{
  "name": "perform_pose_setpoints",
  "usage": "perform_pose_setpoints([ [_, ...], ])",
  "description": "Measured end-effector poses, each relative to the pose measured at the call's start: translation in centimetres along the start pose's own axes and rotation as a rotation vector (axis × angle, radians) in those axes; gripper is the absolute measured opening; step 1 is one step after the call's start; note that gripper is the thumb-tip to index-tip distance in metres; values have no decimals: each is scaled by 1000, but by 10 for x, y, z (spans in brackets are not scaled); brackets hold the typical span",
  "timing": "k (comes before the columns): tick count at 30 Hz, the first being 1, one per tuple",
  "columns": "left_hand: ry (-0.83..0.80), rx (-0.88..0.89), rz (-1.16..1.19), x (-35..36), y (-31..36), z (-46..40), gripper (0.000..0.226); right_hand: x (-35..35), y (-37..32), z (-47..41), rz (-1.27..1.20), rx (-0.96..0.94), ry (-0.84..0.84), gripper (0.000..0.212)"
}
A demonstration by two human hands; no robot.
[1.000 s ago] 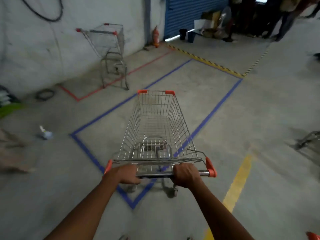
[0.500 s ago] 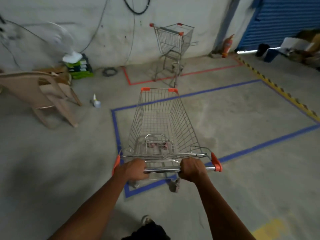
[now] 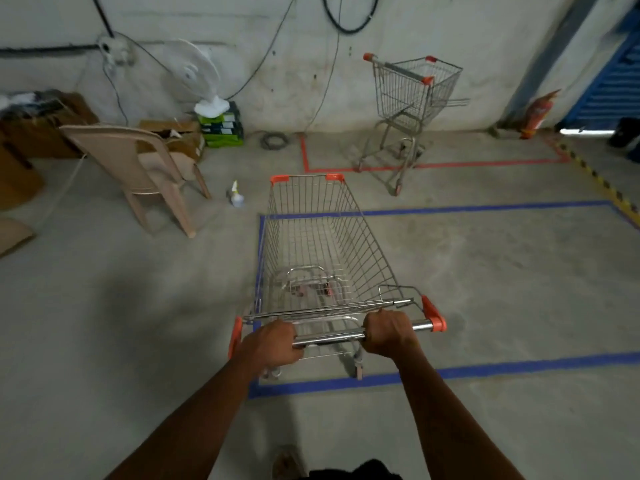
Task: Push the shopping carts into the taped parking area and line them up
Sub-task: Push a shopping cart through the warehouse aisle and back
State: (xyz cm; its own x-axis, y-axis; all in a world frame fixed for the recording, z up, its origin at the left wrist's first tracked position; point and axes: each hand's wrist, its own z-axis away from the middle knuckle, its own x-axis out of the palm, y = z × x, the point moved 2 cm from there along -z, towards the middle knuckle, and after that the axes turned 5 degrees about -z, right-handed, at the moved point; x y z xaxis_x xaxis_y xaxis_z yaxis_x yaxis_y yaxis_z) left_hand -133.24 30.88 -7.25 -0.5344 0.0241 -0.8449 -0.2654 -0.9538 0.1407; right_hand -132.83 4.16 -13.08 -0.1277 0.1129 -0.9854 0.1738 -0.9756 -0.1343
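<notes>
Head view. The left hand [image 3: 273,344] and the right hand [image 3: 389,332] are each clamped around the chrome handle bar [image 3: 329,337] of a wire shopping cart [image 3: 311,251], knuckles up, with bare bar showing between them. The cart stands at the left end of the blue taped rectangle [image 3: 485,370] on the concrete floor [image 3: 502,282]: its left side runs along the left-hand tape line, its rear wheels sit just inside the near line, and its orange front corners reach past the far line. A second cart [image 3: 412,95] stands near the wall, straddling the near line of a red taped outline [image 3: 485,163]. Left of the cart are a beige plastic chair [image 3: 138,168] and a small spray bottle [image 3: 236,195] on the floor; a white fan [image 3: 199,77] and a fire extinguisher [image 3: 535,116] stand against the wall.
</notes>
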Motion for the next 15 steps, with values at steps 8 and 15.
perform_pose_setpoints([
  [8, -10, -131, -76, -32, 10, -22, 38, -24, 2, -48, -15, -34, -114, 23],
  [15, 4, -178, -51, -35, -11, -58, 38, -19, 9, -77, 24, -53, -115, 26],
])
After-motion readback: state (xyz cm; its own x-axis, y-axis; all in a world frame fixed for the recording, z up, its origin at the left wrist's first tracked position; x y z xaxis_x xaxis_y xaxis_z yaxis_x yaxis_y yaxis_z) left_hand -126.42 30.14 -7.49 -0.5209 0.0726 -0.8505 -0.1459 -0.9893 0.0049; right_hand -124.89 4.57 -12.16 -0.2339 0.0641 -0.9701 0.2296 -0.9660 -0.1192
